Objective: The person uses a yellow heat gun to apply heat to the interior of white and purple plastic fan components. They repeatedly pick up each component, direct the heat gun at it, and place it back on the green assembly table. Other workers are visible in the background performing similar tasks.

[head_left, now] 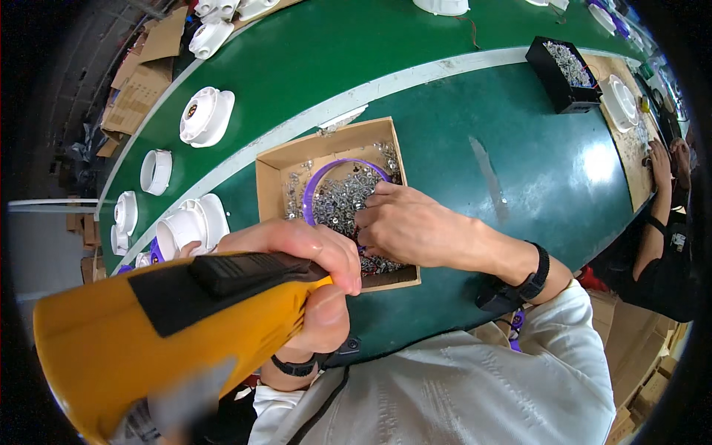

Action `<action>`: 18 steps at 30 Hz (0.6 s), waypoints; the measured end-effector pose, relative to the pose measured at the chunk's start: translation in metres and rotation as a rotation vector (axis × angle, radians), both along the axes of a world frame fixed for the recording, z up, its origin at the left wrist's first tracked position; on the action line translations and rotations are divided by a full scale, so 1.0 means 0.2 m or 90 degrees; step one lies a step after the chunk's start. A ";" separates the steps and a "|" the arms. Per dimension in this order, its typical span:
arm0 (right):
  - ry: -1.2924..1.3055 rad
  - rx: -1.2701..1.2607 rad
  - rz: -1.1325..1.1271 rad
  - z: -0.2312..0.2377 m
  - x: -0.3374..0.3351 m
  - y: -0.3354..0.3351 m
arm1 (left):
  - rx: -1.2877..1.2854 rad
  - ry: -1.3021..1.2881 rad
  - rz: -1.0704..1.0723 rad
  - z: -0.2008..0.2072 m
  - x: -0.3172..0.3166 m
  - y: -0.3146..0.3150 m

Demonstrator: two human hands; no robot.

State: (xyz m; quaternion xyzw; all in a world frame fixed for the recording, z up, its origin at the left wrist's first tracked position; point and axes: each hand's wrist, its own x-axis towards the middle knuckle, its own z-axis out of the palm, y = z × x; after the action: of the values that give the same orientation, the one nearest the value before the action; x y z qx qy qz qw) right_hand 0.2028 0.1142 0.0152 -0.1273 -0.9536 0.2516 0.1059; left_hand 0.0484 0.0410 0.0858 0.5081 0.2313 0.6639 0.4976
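Observation:
My left hand (319, 256) is closed around the narrow end of a yellow power tool (96, 326) with a black panel. The tool's wide body reaches toward the lower left, close to the camera, and its exact kind is unclear. A cardboard box (271, 182) on the green table holds many small metal screws (341, 196). Among them lies a purple ring (310, 189). My right hand (408, 226) reaches over the box's right wall, fingers bent together down at the screws. Its fingertips are hidden, so whatever they pinch does not show.
White round housings (208, 117) and a white ring (156, 172) stand on the green belt beyond a pale rail. At the far right are a black bin (552, 81) of small metal parts, another white housing (619, 102) and another person's hand (658, 165).

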 end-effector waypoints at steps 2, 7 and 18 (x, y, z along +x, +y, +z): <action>-0.005 0.003 0.005 0.00 0.00 -0.01 | 0.013 -0.005 0.033 -0.01 0.01 -0.02; -0.007 0.007 0.003 0.01 -0.01 -0.02 | 0.053 0.074 0.166 0.05 -0.04 -0.09; 0.011 0.005 -0.045 0.04 -0.04 -0.07 | 0.060 0.098 0.401 -0.14 -0.15 -0.22</action>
State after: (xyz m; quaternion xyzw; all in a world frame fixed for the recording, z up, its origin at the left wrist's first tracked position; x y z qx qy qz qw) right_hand 0.1951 0.0999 0.0240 -0.1583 -0.9485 0.2449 0.1234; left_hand 0.0192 -0.0031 0.0569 0.4827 0.3833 0.7546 0.2251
